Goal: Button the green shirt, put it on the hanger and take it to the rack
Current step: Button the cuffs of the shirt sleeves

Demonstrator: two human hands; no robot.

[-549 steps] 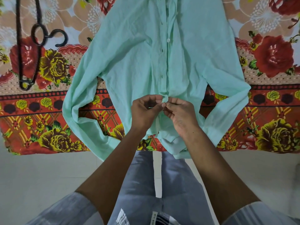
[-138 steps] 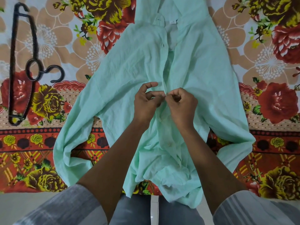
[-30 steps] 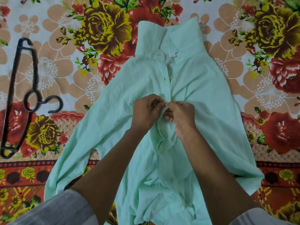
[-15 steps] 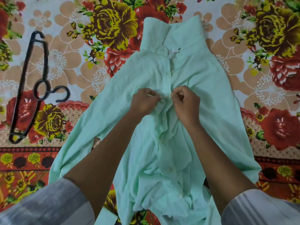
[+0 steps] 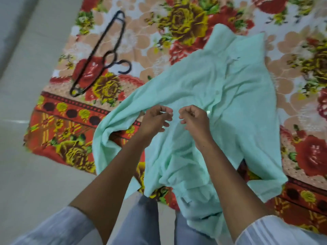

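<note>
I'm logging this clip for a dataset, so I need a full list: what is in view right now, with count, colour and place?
Light green button-up cotton shirt: one, mint green, spread collar-away on the bedsheet, hem hanging over the near edge.
Black plastic clothes hanger: one, black, flat on the bedsheet left of the shirt, apart from it.
Floral printed bedsheet: one, red, yellow and peach flowers, under the shirt and hanger.
Pale tiled floor: one, off-white, left and near side.
Left hand: one, fingers loosely curled above the shirt front, holding nothing.
Right hand: one, likewise curled, beside the left.
Sleeves: two, pale grey, rolled up.
</note>
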